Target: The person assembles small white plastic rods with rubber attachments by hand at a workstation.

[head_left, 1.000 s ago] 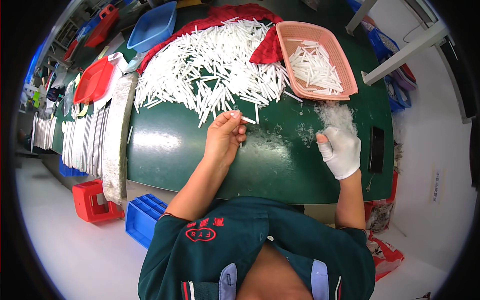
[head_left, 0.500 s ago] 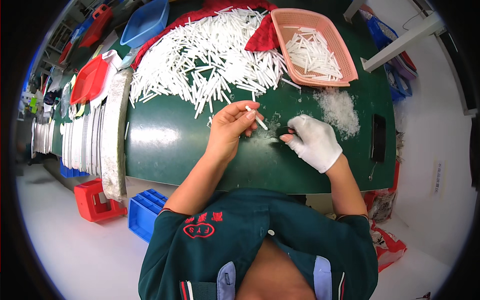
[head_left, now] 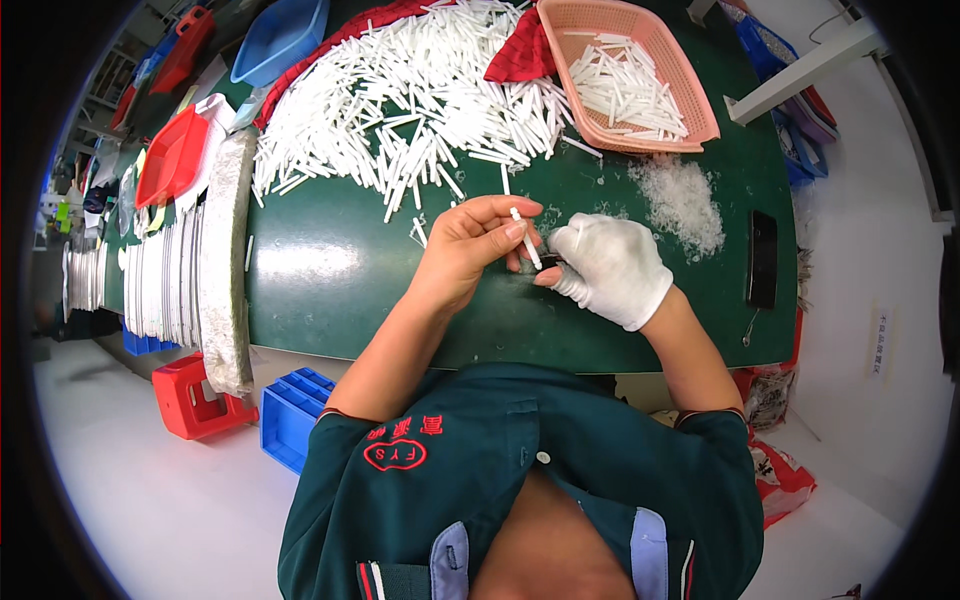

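My bare left hand [head_left: 474,248] pinches a slim white plastic stick [head_left: 528,240] between thumb and fingers, its lower end tilted toward the right hand. My right hand [head_left: 610,268] wears a white glove with the thumb tip bare, and it grips a small dark tool [head_left: 549,261] whose kind I cannot make out. The tool is at the lower end of the stick; whether they touch is unclear. Beyond both hands lies a broad heap of similar white sticks [head_left: 420,100]. More of them lie in a pink perforated basket [head_left: 705,130] at the back right.
White shavings [head_left: 685,210] are piled on the green table [head_left: 310,320] right of the glove. A black phone-like object [head_left: 762,258] lies near the right edge. A red cloth [head_left: 522,52] borders the heap. Red tray [head_left: 172,155], blue tray [head_left: 283,40] and stacked thin sheets [head_left: 165,275] stand left.
My right hand has moved left and slightly up, bringing the dark tool to the stick's lower end. The left hand has shifted a little right, and the stick stands steeper.
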Tool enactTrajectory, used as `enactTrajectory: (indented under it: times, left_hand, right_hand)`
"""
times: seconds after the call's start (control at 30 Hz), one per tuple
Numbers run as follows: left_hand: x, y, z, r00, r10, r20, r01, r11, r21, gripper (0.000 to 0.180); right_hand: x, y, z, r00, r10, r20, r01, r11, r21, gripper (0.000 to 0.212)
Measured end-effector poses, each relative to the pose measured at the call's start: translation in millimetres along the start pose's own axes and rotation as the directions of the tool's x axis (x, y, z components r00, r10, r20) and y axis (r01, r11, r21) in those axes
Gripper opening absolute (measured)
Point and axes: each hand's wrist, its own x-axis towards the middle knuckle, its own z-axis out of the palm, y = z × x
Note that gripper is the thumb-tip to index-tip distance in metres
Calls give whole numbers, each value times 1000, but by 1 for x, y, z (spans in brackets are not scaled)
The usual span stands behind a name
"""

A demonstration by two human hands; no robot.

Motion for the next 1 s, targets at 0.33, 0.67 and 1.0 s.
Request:
enactTrajectory:
  times: [0.33,0.67,1.0]
  left_hand:
    - [1,-1,1,999,-36,28,38,999,-38,26]
    - [0,-3,2,998,-45,32,46,998,-53,25]
    - [0,8,5,985,-147,93,124,969,214,17]
  right_hand:
    - [-2,1,2,998,-22,-54,24,999,24,47]
    - [-3,-1,1,1000,-22,-22,22,999,-27,53]
    - [-2,-7,-8,981,-11,191,24,997,-67,30]
